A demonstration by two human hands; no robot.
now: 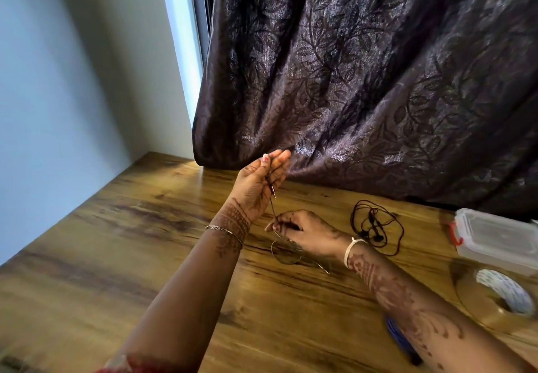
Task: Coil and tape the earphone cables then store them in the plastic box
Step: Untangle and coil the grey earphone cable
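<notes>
Here, mid-coil on a thin pale earphone cable (273, 212). Left hand (257, 182) raised palm-up, fingers loosely curled, jack end of the cable lying across the palm and hanging down past the wrist; a light cradling grip rather than a clench. Right hand (302, 231) lower and just beside it, thumb and fingertips pinched on the same cable, a slack loop trailing beneath that grip onto the table (145, 256). Well to the right of the right grip: a second, dark earphone set (375, 227), loose and uncoiled on the wood. Farther right again: the plastic box (495, 240), lid on, red latch at its near end; nearer the camera, the tape roll (495, 295). Behind both grips, a dark curtain (364, 81) draped onto the far edge of the table.

Likely stage: first cable only begun, nothing taped, nothing stored.

Risks from here, as judgement: jack slipping off the open left palm, owing to the loose hold; trailing loop twisting or knotting if drawn up under tension; coil springing apart while reaching for the tape roll, well apart from either grip; box lid needing a free hand.
</notes>
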